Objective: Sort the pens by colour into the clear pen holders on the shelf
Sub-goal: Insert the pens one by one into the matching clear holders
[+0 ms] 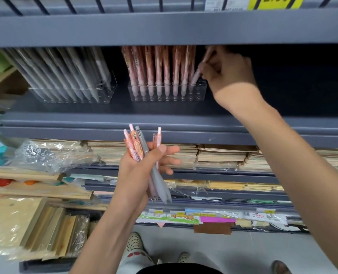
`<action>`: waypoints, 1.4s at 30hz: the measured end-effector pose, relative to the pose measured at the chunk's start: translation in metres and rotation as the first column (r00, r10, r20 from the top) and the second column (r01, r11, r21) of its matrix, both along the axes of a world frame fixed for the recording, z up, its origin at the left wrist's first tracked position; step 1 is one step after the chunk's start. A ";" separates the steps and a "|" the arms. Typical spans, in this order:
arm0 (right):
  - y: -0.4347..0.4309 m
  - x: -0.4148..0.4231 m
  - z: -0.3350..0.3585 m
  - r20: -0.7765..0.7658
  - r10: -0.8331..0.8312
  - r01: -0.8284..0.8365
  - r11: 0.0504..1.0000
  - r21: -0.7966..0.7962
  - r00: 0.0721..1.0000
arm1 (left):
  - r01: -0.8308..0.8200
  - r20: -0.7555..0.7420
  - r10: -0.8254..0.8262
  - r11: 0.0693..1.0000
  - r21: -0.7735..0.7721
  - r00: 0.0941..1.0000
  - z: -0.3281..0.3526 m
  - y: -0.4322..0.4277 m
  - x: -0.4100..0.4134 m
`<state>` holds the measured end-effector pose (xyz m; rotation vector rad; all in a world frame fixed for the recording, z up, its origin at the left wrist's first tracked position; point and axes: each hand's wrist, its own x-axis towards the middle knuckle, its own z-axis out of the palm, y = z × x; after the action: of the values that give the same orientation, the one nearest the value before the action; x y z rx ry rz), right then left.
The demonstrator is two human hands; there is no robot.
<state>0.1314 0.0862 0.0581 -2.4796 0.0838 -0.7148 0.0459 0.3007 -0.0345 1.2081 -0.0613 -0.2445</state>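
shelf (164, 109): grey metal deck. Both clear holders stand on it, set back from the front edge. Right end is in shadow, can't tell what's there.
grey holder (73, 96): toward the shelf's left end, packed with grey pens (65, 72) leaning back and left.
pink holder (198, 91): mid-shelf, right of the grey holder with a gap between. Pink pens (158, 66) stand near upright; a few empty holes at its right end.
right hand (227, 70): up under the next shelf, fingers pinched round one pink pen (195, 76), tip down at the pink holder's right end. Blurred, so can't tell if the tip is in a hole.
left hand (138, 171): below the shelf's front edge, fingers curled round a bundle (138, 143) with clicker ends up. Several are pink, at least one is a grey pen (158, 178).
handling: pens are light and stiff with smooth plastic barrels. They probably slide against each other in the bundle, so a slack grip risks dropping one.
hold point: pinch the mid-to-upper barrel and leave the lower part free to enter the hole. Keep off the clip, which could snag neighbours.
step: looks mid-sort. The bundle is not yet sorted, and the grey holder looks close to full.
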 end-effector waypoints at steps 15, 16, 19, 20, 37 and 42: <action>0.005 0.010 0.007 -0.181 0.004 -0.024 0.994 -0.105 0.983 | 0.084 -0.034 -0.090 0.985 -0.154 0.995 0.003 0.003 -0.002; 0.003 0.008 0.006 -0.164 -0.015 0.003 0.998 -0.070 0.986 | 0.094 -0.037 -0.101 0.982 -0.163 0.994 0.002 0.004 -0.001; 0.004 -0.010 0.002 -0.011 -0.086 0.087 0.986 0.145 0.996 | 0.097 -0.047 -0.107 0.981 -0.165 0.993 -0.003 0.004 0.000; 0.006 -0.020 0.000 0.032 -0.055 0.045 0.969 0.244 0.998 | 0.102 -0.047 -0.111 0.981 -0.168 0.993 -0.004 0.004 -0.001; 0.015 -0.084 -0.025 -0.166 0.473 -0.379 0.834 0.402 0.865 | 0.188 -0.023 -0.191 0.976 -0.114 0.981 -0.001 -0.012 -0.009; 0.007 -0.085 -0.024 0.047 0.288 -0.255 0.747 0.614 0.957 | 0.191 -0.048 -0.194 0.980 -0.059 0.980 -0.002 -0.006 -0.011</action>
<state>0.0461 0.0929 0.0341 -1.8211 -0.0271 -0.4067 0.0351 0.2943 -0.0361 1.1416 -0.1380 -0.4424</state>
